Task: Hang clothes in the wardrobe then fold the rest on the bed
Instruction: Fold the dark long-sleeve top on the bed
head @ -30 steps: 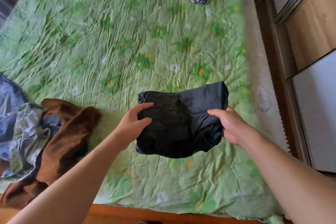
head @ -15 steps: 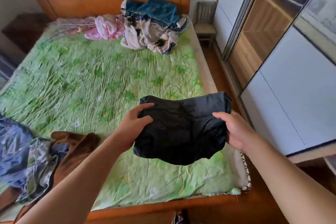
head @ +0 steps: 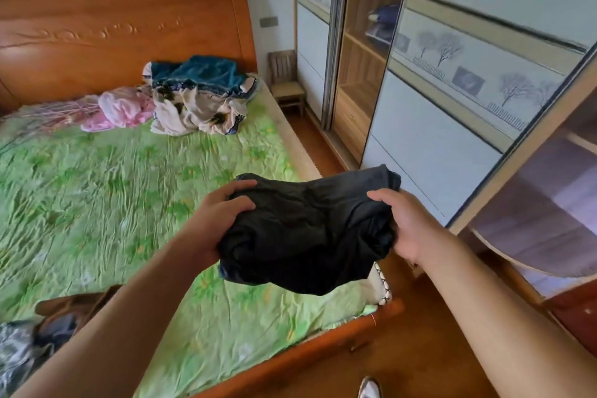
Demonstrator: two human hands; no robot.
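The folded black garment is held in the air between both hands, above the near right corner of the bed. The left hand grips its left end: two fingers curl over the top, and the rest are hidden under the cloth. The right hand grips the right end, thumb on top and fingers tucked beneath. The cloth sags below both grips.

Just beyond the right fingers stands the wardrobe, its sliding door printed with trees and open shelves showing on either side. Well beyond the left fingers, a pile of mixed clothes and a pink cloth lie against the headboard. A stool stands beside that end of the bed. On the near side of the left fingers, by the forearm, lie a brown garment and a grey cloth.
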